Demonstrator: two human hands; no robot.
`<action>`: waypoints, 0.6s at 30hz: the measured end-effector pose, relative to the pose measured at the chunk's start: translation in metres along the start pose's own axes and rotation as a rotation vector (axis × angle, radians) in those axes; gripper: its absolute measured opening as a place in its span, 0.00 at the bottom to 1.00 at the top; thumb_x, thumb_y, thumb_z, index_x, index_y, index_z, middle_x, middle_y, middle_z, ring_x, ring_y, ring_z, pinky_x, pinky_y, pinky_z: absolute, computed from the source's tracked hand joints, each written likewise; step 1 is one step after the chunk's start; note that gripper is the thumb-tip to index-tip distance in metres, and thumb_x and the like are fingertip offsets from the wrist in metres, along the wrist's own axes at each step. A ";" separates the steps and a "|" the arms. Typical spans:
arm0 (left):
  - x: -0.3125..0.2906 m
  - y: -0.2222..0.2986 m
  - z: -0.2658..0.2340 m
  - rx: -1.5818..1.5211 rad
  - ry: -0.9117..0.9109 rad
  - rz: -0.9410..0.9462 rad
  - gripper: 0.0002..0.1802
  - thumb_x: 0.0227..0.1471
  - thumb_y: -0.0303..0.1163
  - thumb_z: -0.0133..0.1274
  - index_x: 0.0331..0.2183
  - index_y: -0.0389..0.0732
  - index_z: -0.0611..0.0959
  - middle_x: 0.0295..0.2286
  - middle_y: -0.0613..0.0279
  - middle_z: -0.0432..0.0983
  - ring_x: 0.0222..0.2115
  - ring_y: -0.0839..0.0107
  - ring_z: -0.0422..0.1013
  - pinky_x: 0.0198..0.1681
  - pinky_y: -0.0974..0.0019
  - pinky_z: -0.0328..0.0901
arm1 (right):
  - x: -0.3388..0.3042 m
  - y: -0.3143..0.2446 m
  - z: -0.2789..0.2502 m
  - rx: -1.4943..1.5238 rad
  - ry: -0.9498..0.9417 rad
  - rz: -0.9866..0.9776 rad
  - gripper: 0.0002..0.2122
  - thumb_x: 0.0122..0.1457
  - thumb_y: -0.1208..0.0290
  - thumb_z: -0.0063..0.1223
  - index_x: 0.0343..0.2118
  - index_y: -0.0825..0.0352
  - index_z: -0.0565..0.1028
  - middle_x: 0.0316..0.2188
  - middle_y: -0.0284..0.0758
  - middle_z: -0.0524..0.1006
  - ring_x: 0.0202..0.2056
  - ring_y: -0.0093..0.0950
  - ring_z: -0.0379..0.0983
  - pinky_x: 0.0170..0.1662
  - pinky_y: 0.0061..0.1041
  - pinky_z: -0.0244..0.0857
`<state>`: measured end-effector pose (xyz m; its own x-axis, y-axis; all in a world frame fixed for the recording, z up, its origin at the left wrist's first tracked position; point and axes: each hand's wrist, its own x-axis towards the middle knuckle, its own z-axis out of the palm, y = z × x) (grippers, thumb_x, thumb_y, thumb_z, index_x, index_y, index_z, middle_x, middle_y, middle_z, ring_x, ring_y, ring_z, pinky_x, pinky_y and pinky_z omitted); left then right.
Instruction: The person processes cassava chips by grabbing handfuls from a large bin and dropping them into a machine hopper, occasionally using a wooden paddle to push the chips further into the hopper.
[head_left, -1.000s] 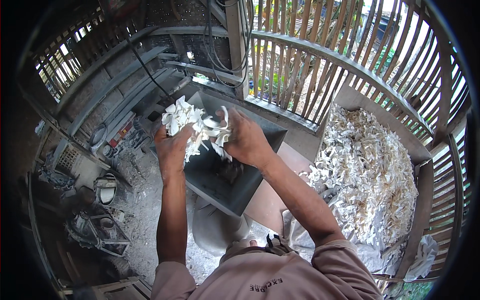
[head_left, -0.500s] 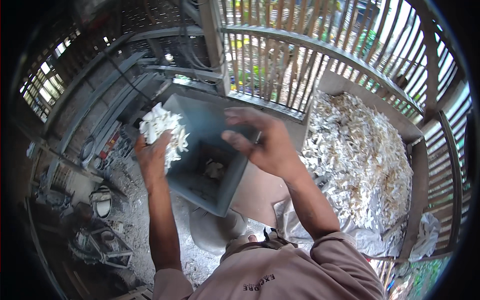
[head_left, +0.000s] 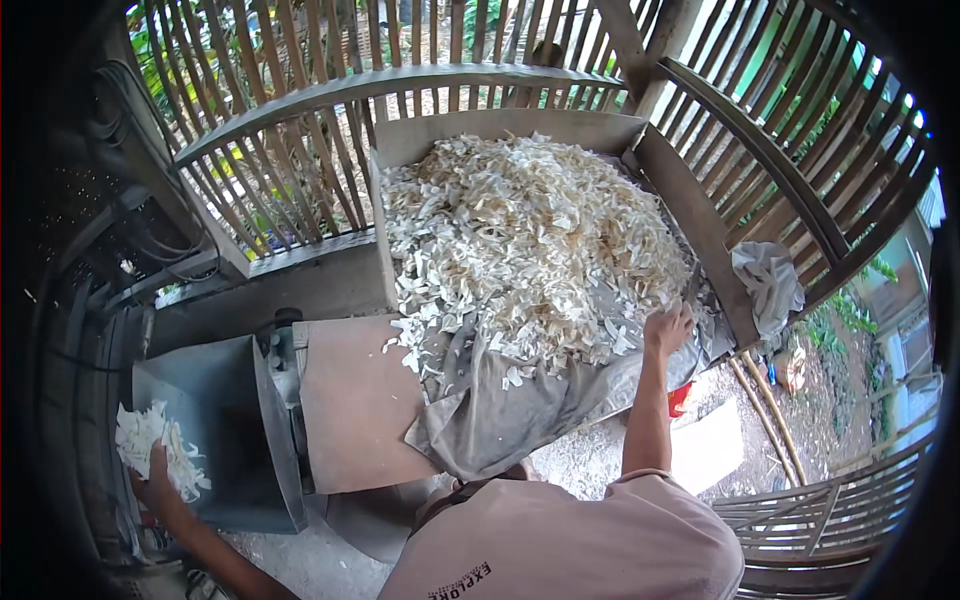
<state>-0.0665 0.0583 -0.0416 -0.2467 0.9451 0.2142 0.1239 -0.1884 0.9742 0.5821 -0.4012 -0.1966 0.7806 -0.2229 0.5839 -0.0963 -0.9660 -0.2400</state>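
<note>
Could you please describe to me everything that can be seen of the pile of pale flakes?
The pile is a broad, loose heap of thin, curled flakes, white to cream with yellowish patches; they look dry. It rises in a mound and thins toward the front, where scattered flakes lie. Boards stand behind it and at its right, and a crumpled grey sheet lies under its front edge. The right hand is at its front right edge; whether it touches flakes is unclear.

Left hand point(head_left: 155, 487) holds pale flakes point(head_left: 160, 445) over a grey hopper point(head_left: 222, 385)
</note>
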 end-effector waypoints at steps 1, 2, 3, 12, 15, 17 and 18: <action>-0.002 0.005 0.006 -0.006 -0.011 0.005 0.29 0.49 0.24 0.60 0.53 0.30 0.72 0.48 0.52 0.72 0.45 0.66 0.72 0.48 0.65 0.66 | 0.004 0.018 0.007 -0.003 0.005 0.012 0.16 0.51 0.69 0.51 0.44 0.65 0.76 0.49 0.41 0.73 0.52 0.41 0.67 0.56 0.38 0.60; -0.009 0.012 0.014 -0.040 -0.065 0.018 0.29 0.49 0.24 0.59 0.53 0.30 0.72 0.49 0.52 0.72 0.45 0.66 0.72 0.49 0.65 0.66 | 0.007 0.039 0.020 -0.092 -0.050 0.082 0.16 0.52 0.68 0.50 0.44 0.67 0.76 0.48 0.42 0.74 0.52 0.41 0.67 0.56 0.37 0.60; -0.013 0.017 0.016 -0.063 -0.098 0.026 0.30 0.49 0.24 0.59 0.54 0.30 0.71 0.49 0.52 0.72 0.45 0.65 0.71 0.50 0.65 0.65 | 0.010 0.050 0.033 -0.173 -0.115 0.129 0.16 0.52 0.68 0.50 0.43 0.68 0.76 0.47 0.43 0.75 0.52 0.42 0.67 0.55 0.37 0.61; -0.021 0.020 0.007 0.063 0.043 0.040 0.37 0.43 0.32 0.64 0.54 0.28 0.69 0.50 0.47 0.69 0.46 0.62 0.69 0.49 0.64 0.65 | 0.056 0.085 0.064 0.334 -0.177 0.180 0.12 0.49 0.69 0.45 0.22 0.73 0.77 0.18 0.44 0.77 0.22 0.41 0.75 0.26 0.40 0.61; -0.038 0.033 0.023 0.011 0.040 0.073 0.34 0.43 0.30 0.64 0.51 0.29 0.73 0.45 0.51 0.74 0.42 0.65 0.72 0.45 0.65 0.67 | 0.061 0.062 0.056 1.057 -0.129 0.095 0.05 0.54 0.68 0.49 0.26 0.63 0.70 0.14 0.21 0.60 0.13 0.14 0.52 0.15 0.22 0.42; -0.041 0.039 0.027 -0.035 -0.029 0.072 0.26 0.43 0.27 0.63 0.46 0.30 0.77 0.39 0.56 0.78 0.36 0.68 0.74 0.41 0.67 0.69 | 0.032 -0.042 -0.081 1.143 -0.425 0.165 0.09 0.65 0.64 0.46 0.31 0.62 0.73 0.13 0.20 0.60 0.11 0.10 0.51 0.13 0.15 0.40; -0.042 0.043 0.029 -0.066 -0.032 0.068 0.22 0.44 0.26 0.63 0.44 0.31 0.78 0.37 0.57 0.79 0.34 0.69 0.75 0.39 0.68 0.69 | 0.027 -0.069 -0.120 1.222 -0.549 0.052 0.11 0.66 0.62 0.45 0.32 0.63 0.74 0.12 0.18 0.59 0.11 0.09 0.49 0.13 0.16 0.38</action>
<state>-0.0226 0.0181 -0.0103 -0.2094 0.9372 0.2791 0.0751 -0.2692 0.9602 0.5354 -0.3568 -0.0713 0.9658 0.1039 0.2376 0.2519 -0.1577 -0.9548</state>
